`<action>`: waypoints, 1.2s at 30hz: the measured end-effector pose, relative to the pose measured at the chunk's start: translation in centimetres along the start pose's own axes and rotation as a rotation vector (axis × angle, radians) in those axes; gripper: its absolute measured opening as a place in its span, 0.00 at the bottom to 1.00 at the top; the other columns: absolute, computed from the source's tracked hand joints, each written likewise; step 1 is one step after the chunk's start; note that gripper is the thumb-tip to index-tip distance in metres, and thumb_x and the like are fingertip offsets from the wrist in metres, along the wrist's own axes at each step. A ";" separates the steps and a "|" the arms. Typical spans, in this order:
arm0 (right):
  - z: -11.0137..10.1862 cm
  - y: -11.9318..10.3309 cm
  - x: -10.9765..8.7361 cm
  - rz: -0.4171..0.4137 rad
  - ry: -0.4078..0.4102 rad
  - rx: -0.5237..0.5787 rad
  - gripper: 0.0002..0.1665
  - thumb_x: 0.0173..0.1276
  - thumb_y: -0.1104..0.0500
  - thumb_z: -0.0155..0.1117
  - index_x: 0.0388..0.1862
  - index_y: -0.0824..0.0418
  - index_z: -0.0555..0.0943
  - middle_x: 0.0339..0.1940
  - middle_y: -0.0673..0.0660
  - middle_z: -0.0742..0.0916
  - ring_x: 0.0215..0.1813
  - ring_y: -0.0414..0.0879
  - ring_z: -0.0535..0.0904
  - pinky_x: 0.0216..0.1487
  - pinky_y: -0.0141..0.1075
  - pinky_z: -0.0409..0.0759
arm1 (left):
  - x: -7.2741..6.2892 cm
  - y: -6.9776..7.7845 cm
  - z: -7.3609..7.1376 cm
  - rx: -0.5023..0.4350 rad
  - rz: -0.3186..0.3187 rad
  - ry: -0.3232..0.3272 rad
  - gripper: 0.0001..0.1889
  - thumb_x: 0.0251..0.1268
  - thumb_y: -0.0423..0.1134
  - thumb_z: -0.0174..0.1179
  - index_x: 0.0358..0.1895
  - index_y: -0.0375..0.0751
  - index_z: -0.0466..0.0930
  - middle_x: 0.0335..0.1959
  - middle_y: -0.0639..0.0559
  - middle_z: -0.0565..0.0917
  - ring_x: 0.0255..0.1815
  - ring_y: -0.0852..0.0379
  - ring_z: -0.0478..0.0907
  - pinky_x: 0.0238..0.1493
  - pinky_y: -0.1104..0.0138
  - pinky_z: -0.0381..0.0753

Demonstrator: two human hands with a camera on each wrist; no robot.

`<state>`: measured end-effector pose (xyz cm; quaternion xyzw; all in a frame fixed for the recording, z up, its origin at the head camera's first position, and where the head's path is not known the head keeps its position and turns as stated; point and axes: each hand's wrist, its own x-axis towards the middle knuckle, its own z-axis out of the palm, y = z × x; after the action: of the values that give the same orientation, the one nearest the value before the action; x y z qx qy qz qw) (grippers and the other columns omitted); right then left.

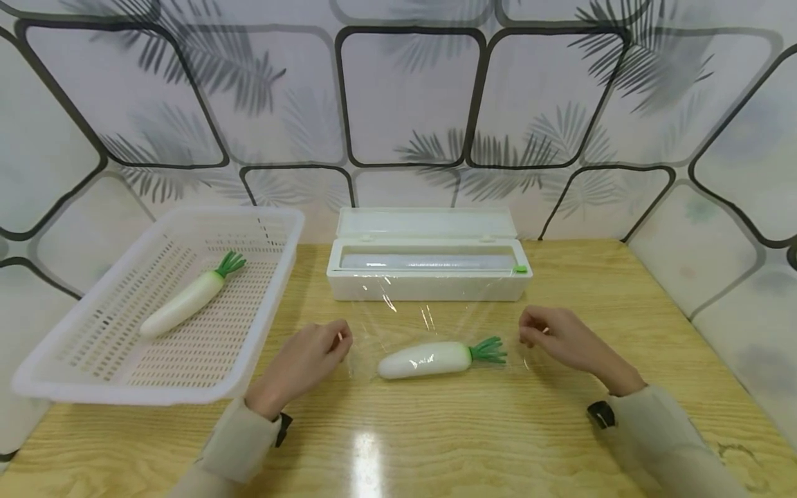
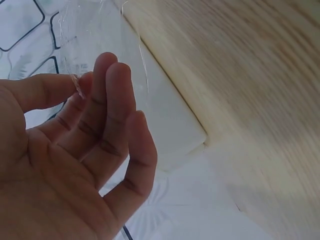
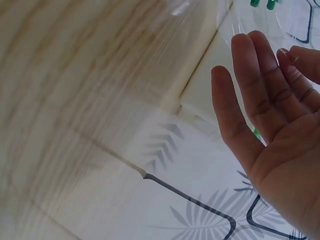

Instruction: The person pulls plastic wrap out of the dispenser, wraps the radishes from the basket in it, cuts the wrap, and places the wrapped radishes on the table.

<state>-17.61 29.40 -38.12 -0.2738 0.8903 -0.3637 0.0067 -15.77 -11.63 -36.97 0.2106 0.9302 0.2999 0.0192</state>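
Note:
My left hand (image 1: 311,353) pinches one corner of a sheet of clear cling film (image 1: 398,319) between thumb and index finger, the bunched edge showing in the left wrist view. On the other side my right hand (image 1: 560,337) pinches the opposite corner, its other fingers loosely extended in the right wrist view. The film stretches toward me from a white cling film dispenser (image 1: 429,287), whose lid (image 1: 426,223) stands raised behind the roll (image 1: 429,261). A white radish (image 1: 426,360) with green leaf stubs lies between my hands, overlapped by the film in the head view.
At the left stands a white perforated plastic basket (image 1: 289,256) holding a second white radish (image 1: 183,302). A green slider (image 1: 520,269) sits at the dispenser's right end. The wooden table (image 1: 473,443) meets a patterned wall (image 1: 411,97) at the back and sides.

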 end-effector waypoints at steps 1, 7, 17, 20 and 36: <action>0.1 0.0 0.2 0.014 -0.002 -0.004 0.08 0.74 0.72 0.59 0.34 0.63 0.80 0.29 0.49 0.84 0.31 0.42 0.81 0.31 0.36 0.82 | 0.1 0.0 0.1 0.004 -0.013 0.003 0.07 0.75 0.31 0.54 0.38 0.36 0.81 0.13 0.59 0.67 0.13 0.66 0.56 0.16 0.73 0.56; 0.9 0.1 1.0 0.068 0.007 -0.093 0.08 0.73 0.71 0.60 0.33 0.62 0.80 0.26 0.47 0.83 0.26 0.36 0.73 0.26 0.33 0.74 | 0.3 -0.2 0.5 0.041 -0.082 0.019 0.06 0.70 0.31 0.56 0.36 0.37 0.82 0.13 0.58 0.67 0.14 0.64 0.59 0.16 0.72 0.58; 1.6 0.2 2.2 0.139 -0.132 -0.141 0.10 0.72 0.69 0.59 0.30 0.60 0.79 0.20 0.46 0.79 0.21 0.37 0.70 0.23 0.33 0.71 | 0.8 0.2 0.9 0.121 -0.165 -0.080 0.07 0.67 0.30 0.58 0.30 0.39 0.81 0.17 0.54 0.73 0.18 0.60 0.65 0.20 0.68 0.65; 1.7 0.1 2.3 0.141 -0.184 -0.101 0.11 0.73 0.70 0.58 0.30 0.61 0.79 0.19 0.46 0.79 0.19 0.38 0.72 0.20 0.34 0.72 | 0.7 0.1 1.0 0.132 -0.168 -0.127 0.09 0.65 0.30 0.58 0.26 0.43 0.79 0.18 0.55 0.72 0.19 0.60 0.66 0.21 0.68 0.66; 2.0 -2.6 0.3 -0.176 0.157 -0.455 0.13 0.61 0.64 0.76 0.42 0.66 0.83 0.39 0.55 0.85 0.39 0.48 0.81 0.34 0.43 0.82 | -0.1 2.1 1.5 0.335 0.306 0.161 0.10 0.58 0.29 0.72 0.41 0.36 0.83 0.35 0.48 0.81 0.34 0.52 0.78 0.32 0.65 0.82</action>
<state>-16.15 26.42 -37.85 -0.3159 0.9197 -0.1734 -0.1558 -14.67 -9.32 -37.00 0.3249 0.9228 0.1566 -0.1359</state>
